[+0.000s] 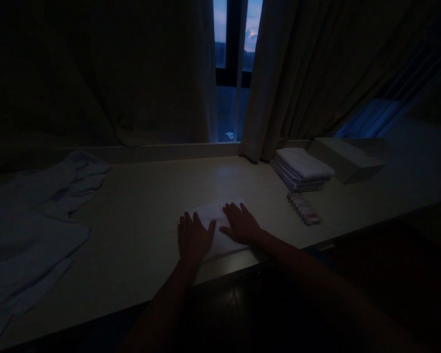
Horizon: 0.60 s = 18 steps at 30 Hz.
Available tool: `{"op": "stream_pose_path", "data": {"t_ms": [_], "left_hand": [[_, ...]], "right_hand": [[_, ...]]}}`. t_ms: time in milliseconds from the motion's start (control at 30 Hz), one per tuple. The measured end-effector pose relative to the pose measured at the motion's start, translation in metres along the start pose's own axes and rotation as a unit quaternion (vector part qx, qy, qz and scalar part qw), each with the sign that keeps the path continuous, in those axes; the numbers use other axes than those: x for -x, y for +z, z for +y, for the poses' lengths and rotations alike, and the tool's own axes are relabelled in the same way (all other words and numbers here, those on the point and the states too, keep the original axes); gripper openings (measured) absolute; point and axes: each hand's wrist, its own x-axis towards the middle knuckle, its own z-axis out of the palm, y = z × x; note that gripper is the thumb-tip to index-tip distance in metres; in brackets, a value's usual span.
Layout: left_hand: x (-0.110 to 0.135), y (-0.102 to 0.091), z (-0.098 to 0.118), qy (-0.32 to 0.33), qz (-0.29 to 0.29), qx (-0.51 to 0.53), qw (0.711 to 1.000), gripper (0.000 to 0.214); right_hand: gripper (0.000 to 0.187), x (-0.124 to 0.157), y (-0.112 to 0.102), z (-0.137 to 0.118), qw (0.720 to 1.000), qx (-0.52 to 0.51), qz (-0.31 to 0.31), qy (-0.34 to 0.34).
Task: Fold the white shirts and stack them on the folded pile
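A folded white cloth [220, 240] lies flat on the pale tabletop [139, 220], near its front edge. My left hand [195, 236] rests palm down on the cloth's left side, fingers spread. On its right side lies my right hand [240, 224], also palm down with the fingers apart. Both hands cover part of the cloth, and neither grips it. The dim light hides the finer detail of the fabric.
Loose, crumpled white cloths [33, 230] spread over the table's left end. At the back right stand a stack of folded white cloths [303, 166] and a box [347, 159]. A blurred-out oblong item [303, 208] lies before the stack. Curtains [272, 78] hang behind.
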Motion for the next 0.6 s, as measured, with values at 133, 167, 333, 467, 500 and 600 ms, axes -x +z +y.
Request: {"op": "stream_pose_path", "data": {"t_ms": [133, 167, 333, 467, 500, 600], "left_hand": [[-0.001, 0.001, -0.001, 0.008, -0.003, -0.007, 1.0, 0.087], [-0.002, 0.001, -0.001, 0.009, -0.004, -0.008, 1.0, 0.087], [-0.002, -0.001, 0.0, 0.006, -0.006, -0.011, 1.0, 0.087], [-0.001, 0.0, 0.0, 0.007, 0.005, -0.013, 1.0, 0.085], [-0.001, 0.0, 0.0, 0.007, 0.006, -0.014, 1.0, 0.085], [-0.001, 0.001, 0.0, 0.01, 0.01, -0.021, 1.0, 0.084]], "right_hand": [[0.058, 0.013, -0.009, 0.025, 1.0, -0.01, -0.004, 0.021], [0.055, 0.013, -0.01, 0.03, 0.999, -0.015, -0.007, 0.031], [0.06, 0.015, -0.006, 0.035, 0.994, -0.082, 0.011, 0.069], [0.08, 0.054, -0.002, 0.032, 0.985, -0.142, 0.083, 0.05], [0.083, 0.067, -0.002, 0.033, 0.984, -0.149, 0.097, 0.03], [0.069, 0.101, 0.0, 0.035, 0.977, -0.179, 0.115, -0.002]]}}
